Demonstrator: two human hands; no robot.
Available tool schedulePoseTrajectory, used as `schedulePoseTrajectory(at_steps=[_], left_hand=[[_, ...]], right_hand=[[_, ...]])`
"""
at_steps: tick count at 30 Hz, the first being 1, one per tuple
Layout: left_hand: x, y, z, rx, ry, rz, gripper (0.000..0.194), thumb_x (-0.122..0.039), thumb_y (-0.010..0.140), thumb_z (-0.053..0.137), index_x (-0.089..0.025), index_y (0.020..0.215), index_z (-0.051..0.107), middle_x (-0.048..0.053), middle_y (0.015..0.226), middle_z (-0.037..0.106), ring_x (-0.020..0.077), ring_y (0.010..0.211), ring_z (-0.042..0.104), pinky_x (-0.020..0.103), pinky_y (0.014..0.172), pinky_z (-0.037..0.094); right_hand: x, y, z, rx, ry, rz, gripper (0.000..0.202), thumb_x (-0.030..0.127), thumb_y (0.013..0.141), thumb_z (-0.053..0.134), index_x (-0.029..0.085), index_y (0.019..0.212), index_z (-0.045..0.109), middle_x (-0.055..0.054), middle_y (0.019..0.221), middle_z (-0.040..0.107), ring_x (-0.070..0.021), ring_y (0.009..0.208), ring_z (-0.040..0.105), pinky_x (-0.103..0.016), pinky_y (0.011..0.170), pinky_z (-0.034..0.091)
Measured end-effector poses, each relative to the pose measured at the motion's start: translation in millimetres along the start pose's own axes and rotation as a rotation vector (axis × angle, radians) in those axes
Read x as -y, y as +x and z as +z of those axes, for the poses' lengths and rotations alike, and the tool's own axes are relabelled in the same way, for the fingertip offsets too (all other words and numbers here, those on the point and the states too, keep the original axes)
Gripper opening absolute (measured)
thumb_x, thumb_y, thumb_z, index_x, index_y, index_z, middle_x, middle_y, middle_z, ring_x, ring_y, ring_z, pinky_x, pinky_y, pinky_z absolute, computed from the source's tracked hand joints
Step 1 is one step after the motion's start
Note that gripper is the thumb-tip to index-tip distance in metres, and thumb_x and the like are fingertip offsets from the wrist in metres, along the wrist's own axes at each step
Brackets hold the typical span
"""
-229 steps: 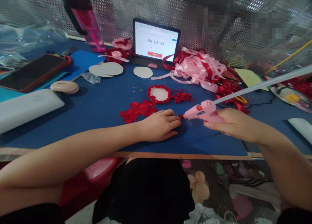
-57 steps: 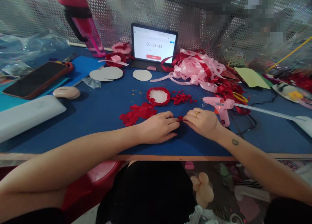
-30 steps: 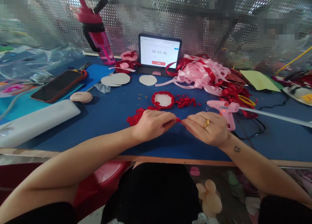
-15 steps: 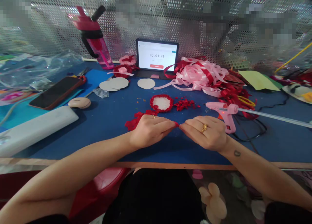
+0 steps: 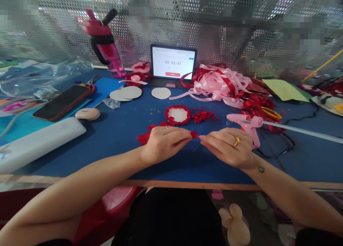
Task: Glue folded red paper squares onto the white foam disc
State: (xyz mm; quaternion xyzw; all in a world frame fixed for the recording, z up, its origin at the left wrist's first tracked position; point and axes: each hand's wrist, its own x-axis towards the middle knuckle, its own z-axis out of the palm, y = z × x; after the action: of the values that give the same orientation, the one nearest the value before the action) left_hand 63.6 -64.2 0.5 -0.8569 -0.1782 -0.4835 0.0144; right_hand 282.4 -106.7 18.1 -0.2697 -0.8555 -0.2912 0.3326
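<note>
Between my fingertips, above the blue table, is a small piece of red ribbon [image 5: 194,134]. My left hand [image 5: 167,143] pinches it from the left. From the right, the closed fingertips of my right hand [image 5: 227,146] meet its tip; whether they grip it is hard to make out. Just beyond lies a white disc [image 5: 179,114] with a ring of red folded ribbon pieces [image 5: 167,115] round its edge. A heap of small red pieces [image 5: 203,116] sits to its right. Flat red ribbon pieces [image 5: 144,137] lie partly behind my left hand.
A pink glue gun [image 5: 248,124] with a long glue stick lies right of my right hand. Pink and red ribbons [image 5: 217,83] pile up behind. A tablet [image 5: 173,62] shows a timer. White discs [image 5: 131,92], a phone [image 5: 63,101], a white case [image 5: 43,144] and a bottle [image 5: 105,48] are leftward.
More of the red ribbon piece shows between my fingertips. My right hand has shifted slightly right, while my left hand is nearly in place. The timer has advanced one second.
</note>
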Motion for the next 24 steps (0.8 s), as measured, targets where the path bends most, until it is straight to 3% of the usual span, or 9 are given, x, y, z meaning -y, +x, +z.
schedulePoseTrajectory(at_steps=[5, 10, 24], left_hand=[[-0.2, 2.5, -1.6, 0.005, -0.053, -0.004, 0.004, -0.015, 0.079, 0.062, -0.016, 0.079, 0.066, 0.001, 0.081, 0.071, 0.0072, 0.072, 0.066, 0.013, 0.069, 0.054], [-1.1, 3.3, -1.3, 0.042, -0.088, 0.018, 0.005, -0.013, 0.078, 0.063, -0.016, 0.081, 0.066, 0.001, 0.082, 0.070, 0.0062, 0.071, 0.065, 0.012, 0.068, 0.053], [-2.0, 2.1, 3.3, 0.112, -0.126, 0.020, 0.007, -0.013, 0.082, 0.058, -0.014, 0.081, 0.064, 0.003, 0.082, 0.068, 0.0072, 0.071, 0.064, 0.015, 0.067, 0.053]], right_hand=[[0.2, 0.6, 7.2, 0.007, 0.238, 0.267, 0.016, 0.020, 0.076, 0.066, 0.018, 0.092, 0.065, -0.001, 0.075, 0.067, -0.0105, 0.066, 0.059, -0.023, 0.065, 0.048], [0.6, -0.2, 18.1, 0.186, 0.550, 0.510, 0.015, 0.030, 0.080, 0.062, 0.019, 0.090, 0.066, -0.001, 0.075, 0.065, -0.0084, 0.060, 0.055, -0.021, 0.057, 0.045], [2.5, -0.3, 17.2, 0.116, 0.642, 0.472, 0.007, 0.022, 0.080, 0.062, 0.017, 0.084, 0.066, -0.001, 0.071, 0.065, -0.0088, 0.061, 0.058, -0.022, 0.057, 0.048]])
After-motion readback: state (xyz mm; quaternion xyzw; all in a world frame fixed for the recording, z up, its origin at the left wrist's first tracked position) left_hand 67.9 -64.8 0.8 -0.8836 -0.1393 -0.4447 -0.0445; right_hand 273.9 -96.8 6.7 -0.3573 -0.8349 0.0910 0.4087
